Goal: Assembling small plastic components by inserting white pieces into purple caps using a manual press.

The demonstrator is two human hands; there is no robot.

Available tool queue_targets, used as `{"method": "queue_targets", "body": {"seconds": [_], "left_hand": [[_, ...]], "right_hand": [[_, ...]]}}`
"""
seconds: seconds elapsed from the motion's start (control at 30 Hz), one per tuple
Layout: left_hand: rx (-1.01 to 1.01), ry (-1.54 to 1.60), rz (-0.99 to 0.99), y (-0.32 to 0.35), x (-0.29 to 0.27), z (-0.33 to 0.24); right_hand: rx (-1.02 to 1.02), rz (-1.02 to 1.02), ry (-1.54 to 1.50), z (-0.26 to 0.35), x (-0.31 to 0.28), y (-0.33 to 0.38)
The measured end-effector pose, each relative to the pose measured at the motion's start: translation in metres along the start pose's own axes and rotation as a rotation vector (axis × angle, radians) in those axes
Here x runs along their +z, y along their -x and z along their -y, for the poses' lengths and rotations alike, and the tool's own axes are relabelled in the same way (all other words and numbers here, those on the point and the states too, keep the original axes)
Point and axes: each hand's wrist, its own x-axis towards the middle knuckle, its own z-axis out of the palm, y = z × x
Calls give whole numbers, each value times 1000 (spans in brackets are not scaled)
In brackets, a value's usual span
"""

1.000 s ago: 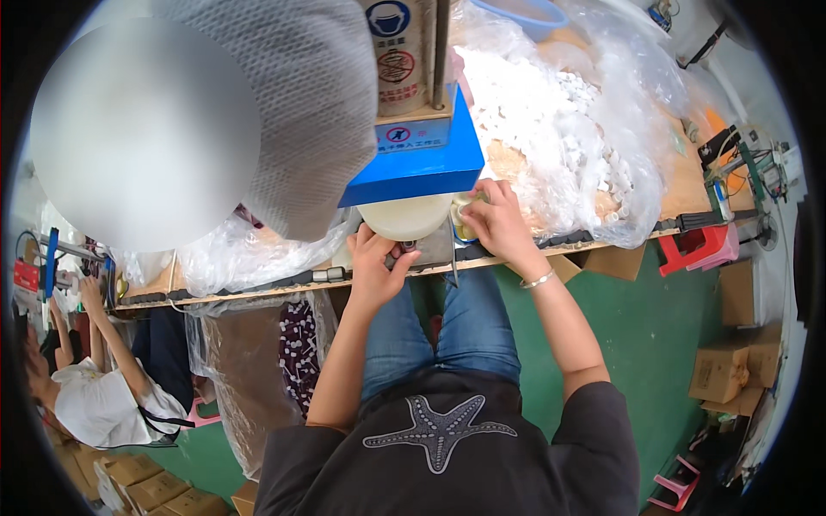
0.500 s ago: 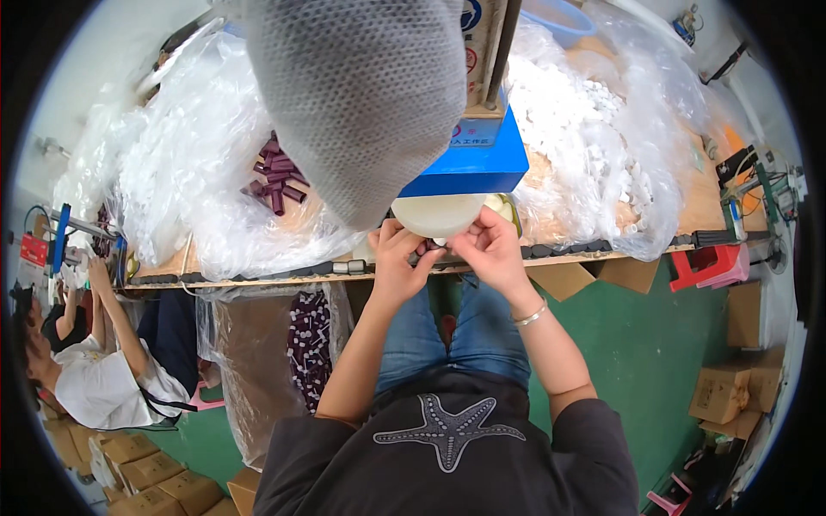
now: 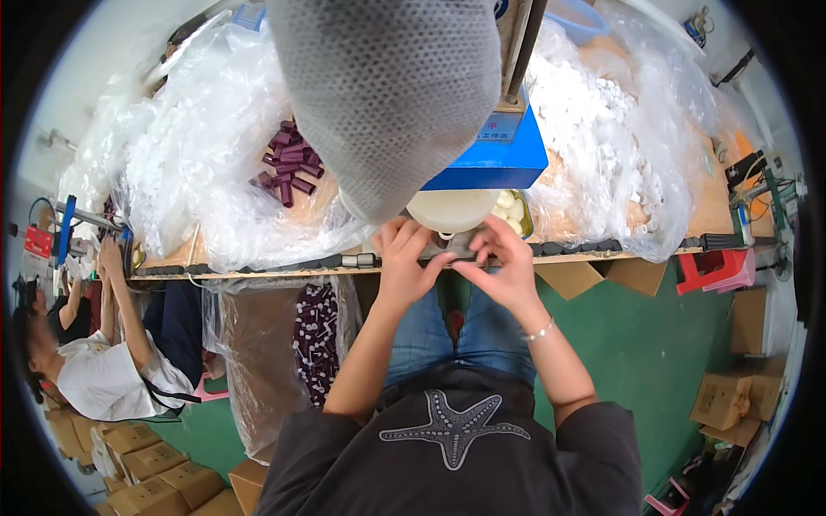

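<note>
A small dark purple tube with a white ring on its top (image 3: 445,236) sits beneath a round whitish disc (image 3: 456,209) at the bench's front edge. My left hand (image 3: 406,261) is beside the tube, its thumb apart from the fingers and nothing visible in its grasp. On the other side is my right hand (image 3: 506,265), with curled fingers and a gap to the thumb; it too appears to hold nothing. Behind the disc rises a blue machine housing (image 3: 508,159). Grey knitted fabric (image 3: 387,95) hangs in front and hides much of it.
Purple tubes (image 3: 292,163) lie on plastic sheeting to the left. White small parts (image 3: 594,129) are heaped at right. A tray (image 3: 527,225) holds cream-coloured round pieces. Below the bench hangs a bag of purple-and-white pieces (image 3: 317,344). Another person (image 3: 120,378) works at far left.
My fingers have parted from the small tube, which now shows between my hands under the disc. The whole view has shifted slightly, moving the bench rightward in the picture.
</note>
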Motion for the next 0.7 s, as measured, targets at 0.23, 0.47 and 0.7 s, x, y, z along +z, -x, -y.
{"method": "queue_targets", "body": {"seconds": [0.23, 0.47, 0.7], "left_hand": [[-52, -47, -161, 28, -23, -4], [-4, -125, -93, 2, 5, -23], [-408, 788, -200, -6, 14, -10]], "right_hand": [[68, -16, 13, 0, -44, 67], [-111, -159, 136, 10, -69, 41], [-61, -264, 467, -23, -106, -114]]}}
